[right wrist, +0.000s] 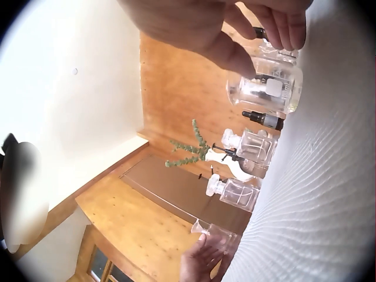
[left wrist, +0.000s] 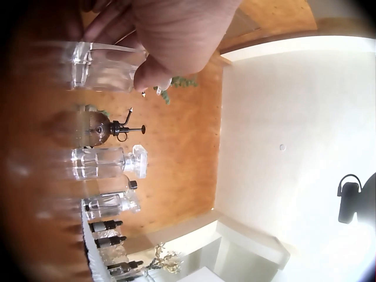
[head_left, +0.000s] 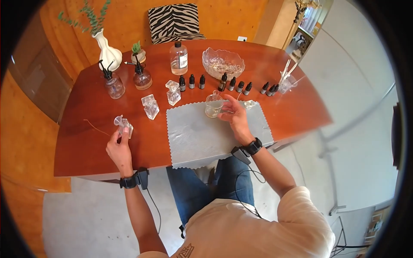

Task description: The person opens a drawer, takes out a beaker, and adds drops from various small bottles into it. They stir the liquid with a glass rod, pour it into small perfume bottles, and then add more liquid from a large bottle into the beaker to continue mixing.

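Observation:
In the head view, my left hand [head_left: 119, 148] is at the left of the table, with thumb and fingers round a square clear glass bottle [head_left: 130, 127]. A small clear funnel [head_left: 118, 121] sits at the bottle's mouth; the right wrist view shows the funnel [right wrist: 200, 227] above the bottle too. A glass beaker [head_left: 214, 106] with pale liquid low inside stands on the grey mat [head_left: 202, 137]. Beside it is my right hand [head_left: 236, 118], thumb at the beaker's side and fingers spread loosely. A small clear glass piece [head_left: 249, 103] lies on the mat's far right.
Two stoppered glass bottles [head_left: 150, 107] stand between the hands. Small black-capped dropper bottles [head_left: 192, 81] line up behind the mat. Farther back are spray bottles [head_left: 142, 77], a large labelled bottle [head_left: 179, 60], a glass bowl [head_left: 223, 64] and a white vase [head_left: 107, 51].

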Motion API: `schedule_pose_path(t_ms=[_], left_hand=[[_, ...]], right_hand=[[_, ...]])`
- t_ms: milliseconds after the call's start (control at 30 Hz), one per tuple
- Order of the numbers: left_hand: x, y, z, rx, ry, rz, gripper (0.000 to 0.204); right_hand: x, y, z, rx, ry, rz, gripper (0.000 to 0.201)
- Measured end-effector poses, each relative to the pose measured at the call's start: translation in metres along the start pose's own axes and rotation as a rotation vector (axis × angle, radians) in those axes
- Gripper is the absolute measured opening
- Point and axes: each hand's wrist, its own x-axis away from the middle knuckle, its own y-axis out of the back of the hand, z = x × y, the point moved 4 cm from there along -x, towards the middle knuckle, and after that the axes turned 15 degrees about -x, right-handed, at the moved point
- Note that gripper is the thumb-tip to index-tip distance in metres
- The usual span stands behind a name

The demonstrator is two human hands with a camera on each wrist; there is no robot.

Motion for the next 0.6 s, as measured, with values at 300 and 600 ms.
schedule_pose_path(t_ms=[300,600], left_hand=[[0.006,-0.001,-0.004,-0.003,-0.016,-0.034,0.039],[0.0,-0.008,0.007,0.185,-0.016,0.042,0.046]], right_hand=[[-0.024,-0.011,-0.005,-0.014,-0.086,0.237,0.081],[-0.023,-0.013,-0.002,0.035,0.04,0.308,0.05]])
